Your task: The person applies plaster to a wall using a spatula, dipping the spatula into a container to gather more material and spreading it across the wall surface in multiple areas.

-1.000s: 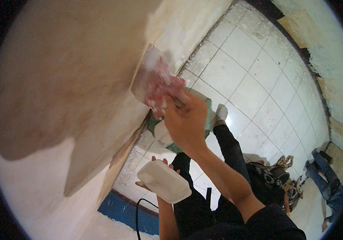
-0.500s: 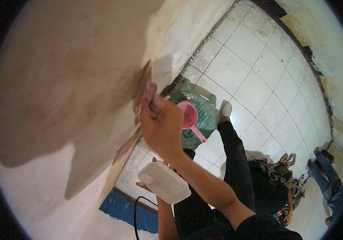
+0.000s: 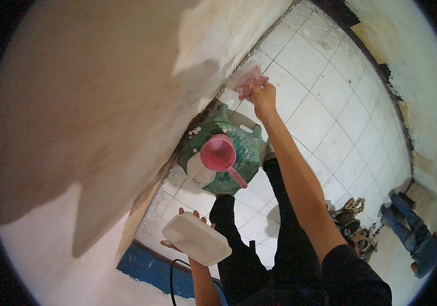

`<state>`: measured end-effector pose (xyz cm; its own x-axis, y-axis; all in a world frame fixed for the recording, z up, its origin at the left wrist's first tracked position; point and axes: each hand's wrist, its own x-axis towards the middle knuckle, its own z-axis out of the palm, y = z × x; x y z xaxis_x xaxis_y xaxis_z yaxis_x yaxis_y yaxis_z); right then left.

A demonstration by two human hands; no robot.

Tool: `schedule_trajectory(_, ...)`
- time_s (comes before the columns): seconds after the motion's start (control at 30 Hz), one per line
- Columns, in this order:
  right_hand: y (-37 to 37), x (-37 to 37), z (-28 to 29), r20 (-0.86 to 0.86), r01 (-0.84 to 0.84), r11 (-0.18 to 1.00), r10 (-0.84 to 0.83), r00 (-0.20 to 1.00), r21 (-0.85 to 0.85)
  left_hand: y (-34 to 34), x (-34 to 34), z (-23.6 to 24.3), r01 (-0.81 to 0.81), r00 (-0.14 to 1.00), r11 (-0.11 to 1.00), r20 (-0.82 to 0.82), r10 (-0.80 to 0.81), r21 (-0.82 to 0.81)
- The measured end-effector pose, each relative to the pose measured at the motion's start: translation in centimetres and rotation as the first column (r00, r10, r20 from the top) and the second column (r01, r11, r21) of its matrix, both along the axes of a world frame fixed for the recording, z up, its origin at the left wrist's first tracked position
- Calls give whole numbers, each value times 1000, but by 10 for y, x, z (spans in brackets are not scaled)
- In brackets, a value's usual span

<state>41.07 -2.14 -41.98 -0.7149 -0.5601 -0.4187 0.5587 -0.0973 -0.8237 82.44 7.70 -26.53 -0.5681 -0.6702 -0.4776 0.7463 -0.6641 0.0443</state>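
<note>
My left hand [image 3: 171,246] grips a white rectangular plastic tub [image 3: 197,238] from beneath, low in the view. My right hand [image 3: 264,100] is stretched out over the tiled floor, away from the wall, closed on a flat, pinkish scraper [image 3: 250,83]. Motion blurs the scraper's pale blade. Between the hands stands a worn green plastic stool [image 3: 246,150] spattered with white. On it rests a pink dipper [image 3: 219,153], its handle toward me, beside a whitish object [image 3: 199,171] that the dipper partly covers.
A wall [image 3: 101,112] with damp-looking brown and pale patches runs along the left. White tiles [image 3: 325,97] cover the floor. A black cable [image 3: 172,285] hangs near my left forearm. At right lie heaped items [image 3: 358,229], and a person in blue clothes [image 3: 415,234] is farther right.
My right hand has drawn the scraper off the wall and swung it right and farther out over the floor. The left hand and tub have shifted slightly left and down in view.
</note>
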Motion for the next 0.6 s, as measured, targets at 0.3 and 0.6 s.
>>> schedule_trajectory(0.3,-94,-70,94,-76,-266,962,270,960,63,26,-97,-18,-77,997,997,-8,77,16)
schedule_trajectory(0.6,-6,-95,238,-54,-298,939,293,955,-171,7,-224,-29,-105,942,994,-324,86,-44)
